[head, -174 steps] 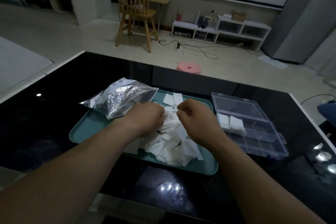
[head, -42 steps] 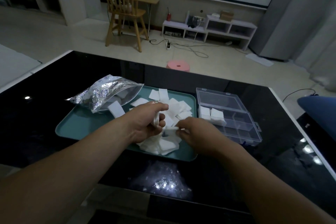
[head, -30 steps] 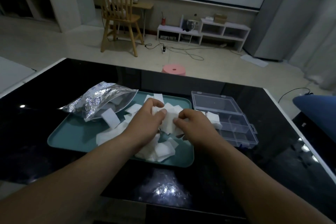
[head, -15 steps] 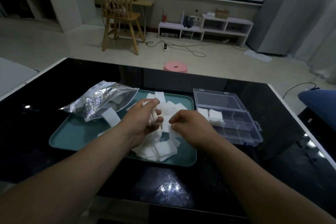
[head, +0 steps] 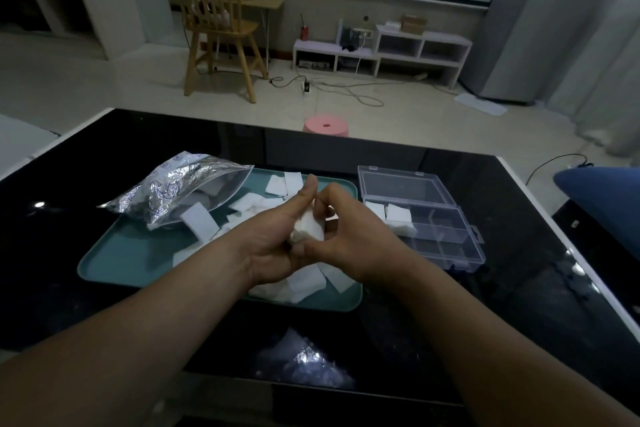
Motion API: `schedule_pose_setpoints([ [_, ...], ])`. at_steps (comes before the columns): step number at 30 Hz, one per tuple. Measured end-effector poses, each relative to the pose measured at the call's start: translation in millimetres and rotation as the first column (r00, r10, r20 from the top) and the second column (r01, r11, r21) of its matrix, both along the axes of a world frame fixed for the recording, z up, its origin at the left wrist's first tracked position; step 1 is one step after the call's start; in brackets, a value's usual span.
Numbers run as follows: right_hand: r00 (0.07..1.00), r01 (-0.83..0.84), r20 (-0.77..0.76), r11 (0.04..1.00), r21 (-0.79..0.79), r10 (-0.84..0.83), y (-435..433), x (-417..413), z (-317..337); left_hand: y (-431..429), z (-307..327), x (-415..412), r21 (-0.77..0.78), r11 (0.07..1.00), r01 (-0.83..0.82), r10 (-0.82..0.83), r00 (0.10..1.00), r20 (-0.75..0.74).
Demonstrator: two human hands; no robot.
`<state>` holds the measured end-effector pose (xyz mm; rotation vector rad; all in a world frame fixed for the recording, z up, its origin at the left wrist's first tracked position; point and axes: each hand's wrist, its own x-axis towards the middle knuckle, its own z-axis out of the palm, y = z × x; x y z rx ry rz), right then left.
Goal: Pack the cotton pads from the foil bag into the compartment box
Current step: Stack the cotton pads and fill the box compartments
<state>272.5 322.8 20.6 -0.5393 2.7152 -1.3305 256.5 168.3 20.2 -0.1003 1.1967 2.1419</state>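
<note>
Pad stack [head: 306,229] held over tray [head: 131,260], gripped by both hands; left hand [head: 270,246] curled under it, thumb up; right hand [head: 353,243] fingertips pinching its right side; box [head: 438,222] lies just right, nearer right hand, lid open; path judged clear; bag [head: 176,191] far left; loose pads [head: 306,282] below.

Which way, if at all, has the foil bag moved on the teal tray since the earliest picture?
No. The foil bag lies across the far left corner of the teal tray, mouth towards the cotton pads, as before.
</note>
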Motion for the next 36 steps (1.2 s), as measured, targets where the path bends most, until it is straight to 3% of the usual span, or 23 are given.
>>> schedule_pose_setpoints([
  [9,0.998,0.02,-0.061,0.995,0.098,-0.014,13.0,7.5,7.2,19.9,4.0,1.6,-0.043,0.999,0.001,-0.001,1.0,0.006],
  [14,0.991,0.109,-0.08,0.992,0.067,-0.104,31.8,13.5,10.5,31.2,3.8,2.6,0.112,0.989,0.095,-0.101,0.994,0.052],
  [18,0.991,0.134,-0.012,0.991,-0.011,-0.134,52.3,19.0,11.7,42.2,7.6,5.6,0.16,0.984,0.075,-0.081,0.996,0.033],
  [20,0.986,0.165,0.026,0.985,-0.057,-0.163,56.5,20.4,7.8,50.8,7.9,6.4,0.118,0.993,0.002,-0.003,1.0,0.009],
  [24,0.922,0.387,0.046,0.905,-0.178,-0.385,66.3,16.1,6.2,69.7,3.8,2.6,0.041,0.987,-0.158,0.158,0.987,-0.009],
  [30,0.896,0.444,0.04,0.888,-0.117,-0.443,83.5,7.1,8.6,103.3,7.2,5.1,-0.212,0.949,-0.235,0.187,0.957,-0.222],
  [36,0.868,0.497,0.068,0.864,-0.076,-0.493,112.5,-5.1,10.2,130.9,-2.4,-16.9,-0.374,0.895,-0.243,0.07,0.905,-0.42],
])
